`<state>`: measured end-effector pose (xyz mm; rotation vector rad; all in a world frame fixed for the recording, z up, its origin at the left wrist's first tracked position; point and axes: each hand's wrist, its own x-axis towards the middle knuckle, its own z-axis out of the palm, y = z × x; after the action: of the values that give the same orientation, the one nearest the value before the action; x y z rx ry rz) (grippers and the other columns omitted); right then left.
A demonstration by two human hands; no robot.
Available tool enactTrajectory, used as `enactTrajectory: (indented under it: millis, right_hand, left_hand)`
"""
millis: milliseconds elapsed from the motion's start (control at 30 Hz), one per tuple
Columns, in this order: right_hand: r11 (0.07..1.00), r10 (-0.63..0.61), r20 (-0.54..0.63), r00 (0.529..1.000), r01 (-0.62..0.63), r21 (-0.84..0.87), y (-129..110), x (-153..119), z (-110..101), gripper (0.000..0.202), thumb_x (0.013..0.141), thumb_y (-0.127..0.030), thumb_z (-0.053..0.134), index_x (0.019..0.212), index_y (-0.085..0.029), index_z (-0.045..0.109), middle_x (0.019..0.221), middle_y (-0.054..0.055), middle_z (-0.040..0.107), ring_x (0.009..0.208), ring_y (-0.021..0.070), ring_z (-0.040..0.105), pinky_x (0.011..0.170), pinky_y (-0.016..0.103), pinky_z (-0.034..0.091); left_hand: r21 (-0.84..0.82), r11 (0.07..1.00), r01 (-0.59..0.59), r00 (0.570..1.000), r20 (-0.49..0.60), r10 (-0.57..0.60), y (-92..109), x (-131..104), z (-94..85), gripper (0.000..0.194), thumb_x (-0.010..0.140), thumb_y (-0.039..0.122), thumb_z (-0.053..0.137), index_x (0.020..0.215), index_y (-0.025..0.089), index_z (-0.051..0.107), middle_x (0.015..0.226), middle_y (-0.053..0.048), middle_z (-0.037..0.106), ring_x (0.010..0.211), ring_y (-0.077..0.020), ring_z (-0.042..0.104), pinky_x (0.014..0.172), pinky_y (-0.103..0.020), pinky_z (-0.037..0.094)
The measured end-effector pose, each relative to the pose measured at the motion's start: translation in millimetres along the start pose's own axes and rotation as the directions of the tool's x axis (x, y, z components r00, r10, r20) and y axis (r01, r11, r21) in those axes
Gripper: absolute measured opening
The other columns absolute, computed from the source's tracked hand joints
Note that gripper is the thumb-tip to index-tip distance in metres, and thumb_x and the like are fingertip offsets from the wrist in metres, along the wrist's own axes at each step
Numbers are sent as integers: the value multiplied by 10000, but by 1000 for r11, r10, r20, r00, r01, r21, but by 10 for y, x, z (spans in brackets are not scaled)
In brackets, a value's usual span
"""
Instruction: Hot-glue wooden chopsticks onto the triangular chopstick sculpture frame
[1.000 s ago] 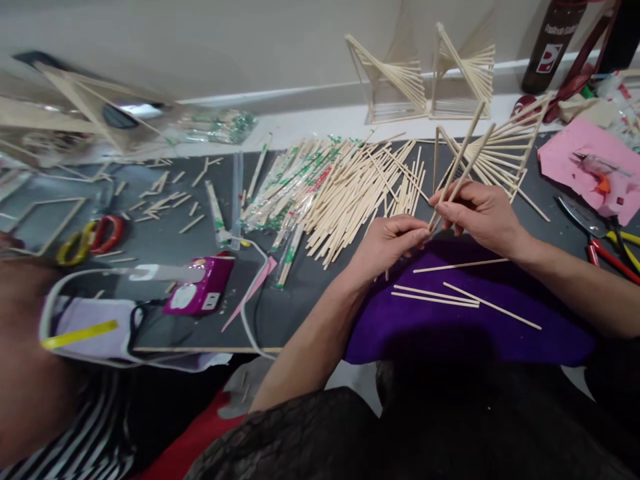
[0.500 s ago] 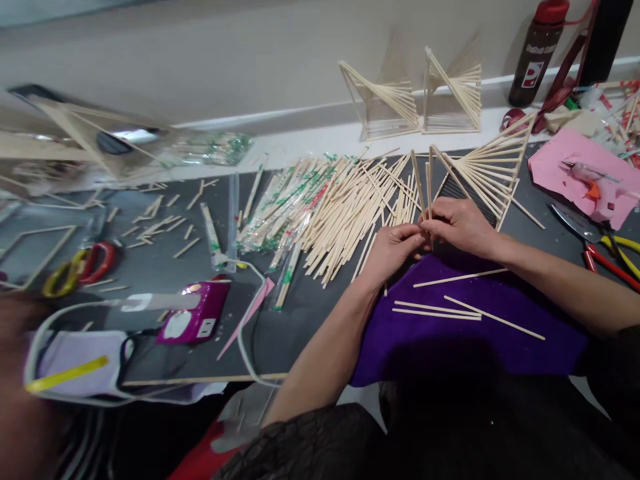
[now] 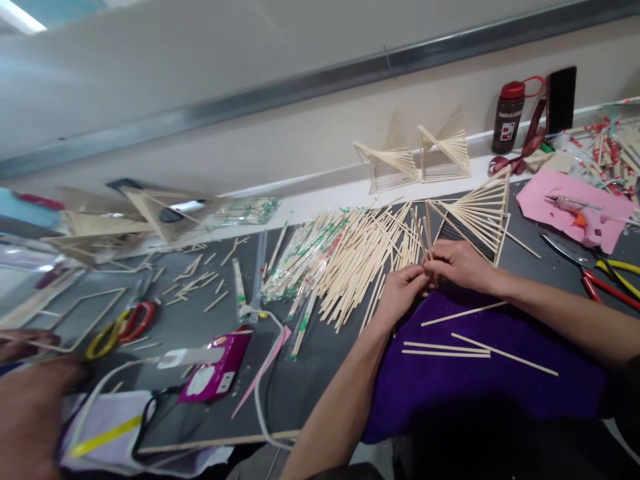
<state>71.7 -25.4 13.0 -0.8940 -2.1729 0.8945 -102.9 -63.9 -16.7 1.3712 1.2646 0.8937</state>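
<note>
My left hand (image 3: pixel 404 291) and my right hand (image 3: pixel 461 267) meet over the far edge of a purple cloth (image 3: pixel 450 393). Both are closed in a pinch round a few thin wooden chopsticks (image 3: pixel 429 233) that point upward; their lower ends are hidden by my fingers. Several loose sticks (image 3: pixel 467 313) lie on the cloth below my hands. Just beyond my right hand stands a twisted, fan-like stick frame (image 3: pixel 480 207). To the left of my hands spreads a big pile of bare chopsticks (image 3: pixel 357 267).
Wrapped chopsticks (image 3: pixel 300 257), a magenta packet (image 3: pixel 215 370) with a white cable, and scissors (image 3: pixel 137 321) lie leftward. A co-worker's hand (image 3: pixel 40 400) is at far left. Rightward are pliers (image 3: pixel 583 267) and a glue gun (image 3: pixel 575 207) on pink foam. Two stick frames (image 3: pixel 445 157) and a bottle (image 3: pixel 510 120) stand behind.
The view has tilted upward, so the scene sits lower and more wall shows. My hands keep their pinch on the chopsticks. At far left, the co-worker's hand and a stick frame show more.
</note>
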Motion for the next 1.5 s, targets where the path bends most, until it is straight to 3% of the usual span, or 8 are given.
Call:
enactTrajectory:
  millis: [467,633,733,867,1033,1267,1400,1500]
  right_hand:
    - [999,-5,-63,998,8,47,11,-48,38,233,883,-162,558,661,-152,629,724,10,603,696,111,570,691,235,432]
    - [977,52,-153,987,-18,213,84,-108,32,222,871,-252,555,704,-167,675,801,25,663,646,98,583,615,232,465]
    - [936,137,-164,977,-73,346,146,-144,30,252,858,-319,577,693,-157,678,853,47,684,566,82,576,542,233,482]
    - [874,228,-90,970,-163,458,151,-197,52,223,848,-348,612,829,-146,705,737,28,667,518,80,582,504,223,494]
    - [859,240,-46,970,-191,475,67,-230,72,235,823,-372,653,797,-144,703,753,30,657,511,68,578,490,212,513]
    - [874,224,-63,973,-171,456,60,-232,60,234,825,-371,660,793,-144,704,771,35,656,502,62,573,477,211,518]
    - [874,217,-59,974,-168,456,73,-239,62,195,833,-327,652,801,-143,705,790,32,652,498,55,571,478,211,517]
    - [872,213,-53,976,-165,462,81,-240,62,187,836,-321,647,802,-145,703,809,38,649,503,57,567,479,223,519]
  left_hand:
    - [51,997,-52,998,-36,54,-8,-15,5,223,773,363,648,752,152,719,685,-18,681,593,-127,606,561,-231,490]
    - [158,972,-173,959,-199,203,172,-215,-128,217,819,362,637,856,168,727,870,-48,724,648,-132,640,563,-237,501]
    - [459,793,-401,901,43,431,322,-501,-174,169,871,272,609,942,196,742,861,-45,719,756,-130,651,687,-246,506]
    - [604,583,-543,839,418,348,362,-850,-103,249,950,266,497,1033,207,725,849,-47,692,759,-120,635,651,-223,460]
    - [723,510,-466,876,457,151,231,-984,-18,309,972,329,438,1024,227,725,810,-39,668,731,-134,617,596,-224,403]
    - [741,543,-395,907,409,100,226,-982,-17,274,951,312,469,1025,213,713,820,-44,665,740,-153,617,595,-230,405]
    - [683,642,-349,918,386,89,355,-1049,-224,280,943,287,458,989,218,725,872,-57,703,777,-158,646,675,-246,450]
    - [606,768,-209,972,213,97,399,-1112,-469,244,906,309,505,898,211,728,855,-49,727,756,-153,653,686,-243,465]
